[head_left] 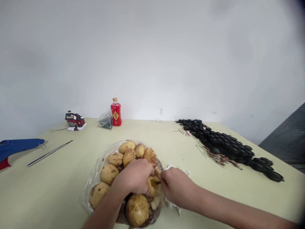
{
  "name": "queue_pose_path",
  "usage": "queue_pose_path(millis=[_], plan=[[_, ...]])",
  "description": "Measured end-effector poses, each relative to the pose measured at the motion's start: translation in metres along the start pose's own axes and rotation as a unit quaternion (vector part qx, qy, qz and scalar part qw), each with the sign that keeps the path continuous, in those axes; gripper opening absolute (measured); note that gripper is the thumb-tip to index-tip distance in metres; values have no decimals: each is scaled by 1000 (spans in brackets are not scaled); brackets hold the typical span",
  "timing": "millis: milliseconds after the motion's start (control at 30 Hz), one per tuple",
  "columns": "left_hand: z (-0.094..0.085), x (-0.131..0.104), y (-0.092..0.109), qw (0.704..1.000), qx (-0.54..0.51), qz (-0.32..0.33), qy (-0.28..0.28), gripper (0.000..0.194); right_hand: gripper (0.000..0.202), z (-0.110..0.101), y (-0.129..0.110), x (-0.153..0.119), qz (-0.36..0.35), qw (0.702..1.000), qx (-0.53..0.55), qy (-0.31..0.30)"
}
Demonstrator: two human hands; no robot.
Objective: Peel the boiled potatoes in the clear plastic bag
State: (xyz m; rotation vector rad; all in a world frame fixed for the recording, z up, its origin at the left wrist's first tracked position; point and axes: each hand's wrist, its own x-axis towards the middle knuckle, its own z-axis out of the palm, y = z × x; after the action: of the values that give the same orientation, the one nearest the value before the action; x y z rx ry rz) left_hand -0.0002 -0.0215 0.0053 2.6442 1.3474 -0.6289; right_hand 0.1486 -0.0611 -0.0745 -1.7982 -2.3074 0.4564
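A clear plastic bag (89,187) lies spread on the table with several potatoes (109,174) on it. My left hand (137,176) reaches over the bag, its fingers wrapped round a hollowed potato (153,186) with a yellow inside. Just to the right, my right hand (175,184) is closed in a fist round a thin dark tool (157,183), whose tip points into the hollow. Most of that tool is hidden in the fist. White crumpled tissue (172,206) lies under and beside my right hand. One large potato (137,210) rests at the near edge of the bag.
A blue glue gun (21,148) and a metal rod (50,153) lie at the left. Towards the wall stand a small model house (75,121), a plastic bag of dark items (105,121) and a red bottle (116,114). Black round pots (221,143) and thin wires (202,151) spread along the right.
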Motion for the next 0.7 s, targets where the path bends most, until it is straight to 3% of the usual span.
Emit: queue_pose_path(millis=[100,267,500,567,700], plan=[[0,1,-1,1000,-7,-4,-2,44,22,7,-9,0,-11,999,-42,-5],[2,2,-3,1000,-8,9,14,35,22,15,-12,-3,-116,991,-57,21],[4,2,-7,999,-38,5,8,43,15,3,10,-12,-248,968,-40,-20],[4,2,-6,999,-43,4,5,47,13,-2,17,-13,-237,971,-28,-22],[3,2,-5,999,-34,-2,3,45,17,-2,17,-7,-113,992,-63,8]])
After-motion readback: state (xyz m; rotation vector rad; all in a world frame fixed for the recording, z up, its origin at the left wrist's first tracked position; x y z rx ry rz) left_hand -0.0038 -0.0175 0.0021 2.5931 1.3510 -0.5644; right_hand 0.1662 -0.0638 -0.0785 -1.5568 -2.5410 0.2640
